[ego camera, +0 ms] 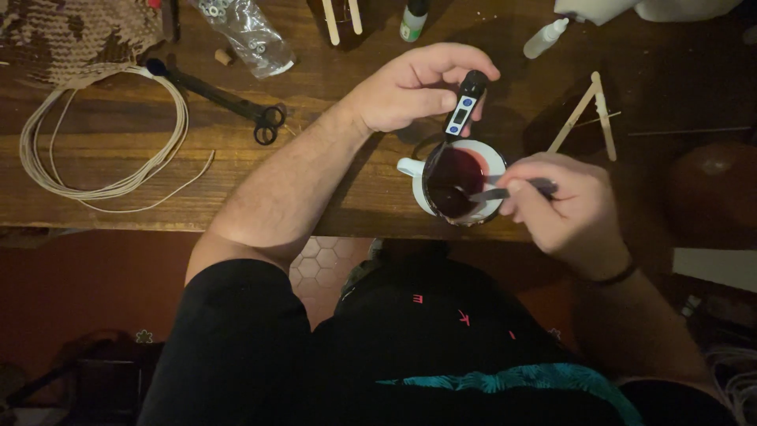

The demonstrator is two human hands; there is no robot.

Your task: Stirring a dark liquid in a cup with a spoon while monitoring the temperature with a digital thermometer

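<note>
Left hand (410,87) pinches a black probe thermometer (464,106) over a white mug (461,183) of dark red liquid at the wooden table (142,150) edge; right hand (564,207) fingers pinch a stirring utensil (493,192), its tip submerged. A clear plastic bag (248,31) and small bottles (544,38) lie beyond, partly cropped.

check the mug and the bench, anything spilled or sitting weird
No spill shows. The white mug of dark red liquid sits right at the wooden table's front edge. Left hand holds a probe thermometer in it; right hand holds a stirring tool.
</note>
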